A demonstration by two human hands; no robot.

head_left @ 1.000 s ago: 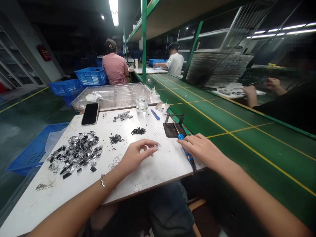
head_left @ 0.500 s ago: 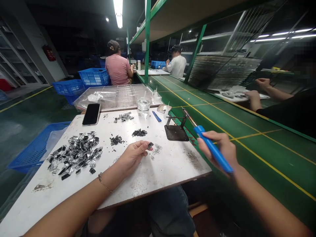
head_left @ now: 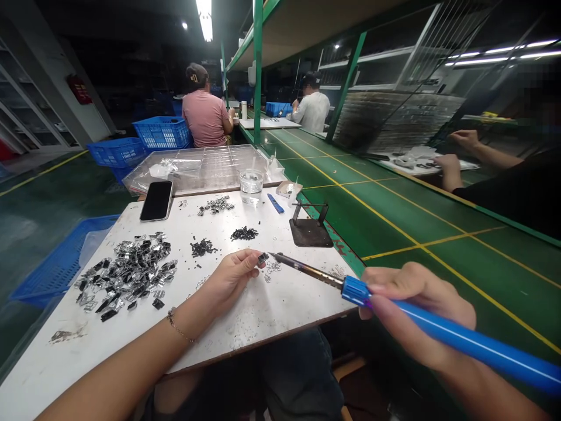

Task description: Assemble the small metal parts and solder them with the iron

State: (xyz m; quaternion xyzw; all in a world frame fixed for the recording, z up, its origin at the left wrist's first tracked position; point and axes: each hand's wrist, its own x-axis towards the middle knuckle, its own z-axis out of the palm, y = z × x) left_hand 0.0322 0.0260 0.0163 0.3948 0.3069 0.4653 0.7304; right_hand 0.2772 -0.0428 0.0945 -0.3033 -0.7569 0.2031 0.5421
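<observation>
Between thumb and fingers, my left hand (head_left: 239,272) pinches a small black and silver part (head_left: 262,258) above the white table. My right hand (head_left: 414,304) is wrapped round the blue handle of a soldering iron (head_left: 315,272). Its dark tip points left and lies close beside the small part; whether they touch I cannot tell. Below the tip lie small wire-like metal pieces (head_left: 272,269). Left of my hands spreads a large heap of black and silver parts (head_left: 131,269). Two little piles of black pieces (head_left: 244,233) lie beyond my left hand.
An iron stand (head_left: 311,231) is at the table's right edge. Behind are a phone (head_left: 156,200), a clear cup (head_left: 251,188), a blue strip (head_left: 276,203) and a clear plastic tray (head_left: 210,166). A green belt (head_left: 394,216) runs along the right. Co-workers sit farther off.
My right hand has brought the soldering iron down and turned its tip left, from above the stand to beside the small part. My left hand keeps its pinch.
</observation>
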